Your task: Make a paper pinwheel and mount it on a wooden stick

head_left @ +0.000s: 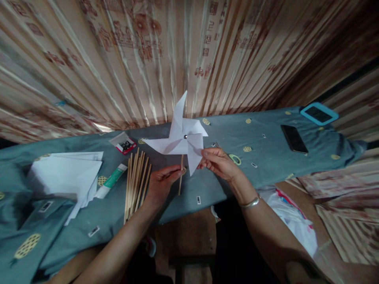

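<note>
A white paper pinwheel [177, 142] with a silvery pin at its centre is held up over the cloth-covered table. My left hand [162, 182] pinches its thin wooden stick [180, 185] just below the blades. With thumb and fingers, my right hand [217, 161] grips the edge of the lower right blade. Left of my left hand lies a bundle of wooden sticks [134, 185]. Beside them are a green and white glue tube [112, 180] and a small open box of dark pins [126, 145].
White paper sheets [65, 173] are stacked at the left. Right of my hands lie green-handled scissors [235, 159], a black phone [294, 139] and a blue-framed tablet [319, 113]. A patterned curtain [166, 59] hangs behind the table [207, 197]. A white bag [291, 221] sits below right.
</note>
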Demonstrator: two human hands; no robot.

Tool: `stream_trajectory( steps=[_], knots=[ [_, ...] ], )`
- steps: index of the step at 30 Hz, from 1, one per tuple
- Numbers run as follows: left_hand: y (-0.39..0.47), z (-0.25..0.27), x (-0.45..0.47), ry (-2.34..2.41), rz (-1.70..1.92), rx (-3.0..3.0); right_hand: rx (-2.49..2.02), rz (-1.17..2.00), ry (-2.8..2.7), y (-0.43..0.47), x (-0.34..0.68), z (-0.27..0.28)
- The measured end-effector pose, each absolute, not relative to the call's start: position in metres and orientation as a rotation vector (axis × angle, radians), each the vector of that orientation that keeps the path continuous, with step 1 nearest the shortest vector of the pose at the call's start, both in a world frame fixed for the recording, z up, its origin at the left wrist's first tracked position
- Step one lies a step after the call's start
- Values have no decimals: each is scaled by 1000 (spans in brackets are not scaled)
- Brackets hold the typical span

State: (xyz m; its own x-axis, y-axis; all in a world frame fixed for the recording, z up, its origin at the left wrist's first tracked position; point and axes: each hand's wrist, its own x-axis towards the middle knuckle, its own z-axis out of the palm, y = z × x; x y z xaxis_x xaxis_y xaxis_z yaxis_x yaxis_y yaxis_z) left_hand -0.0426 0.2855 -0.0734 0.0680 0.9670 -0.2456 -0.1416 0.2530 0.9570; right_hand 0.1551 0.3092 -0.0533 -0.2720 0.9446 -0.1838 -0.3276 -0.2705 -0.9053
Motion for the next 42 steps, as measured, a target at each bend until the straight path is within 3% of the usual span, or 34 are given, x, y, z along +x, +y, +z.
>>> stream_trajectory(
  steps=[17, 26, 33, 42],
  knots=[
    [284, -74, -40, 1031, 1034, 1001, -964, 1784, -1229, 303, 152, -49],
    [284, -75, -38, 1115, 1038, 888, -1068, 1120, -734, 330, 192, -57],
    [283, -75, -38, 1138, 982, 923, -1114, 1312, -793, 330, 176, -60],
    [285, -77, -41, 1152, 1002, 971, -1125, 1321, -809, 326, 175, -53]
  ],
)
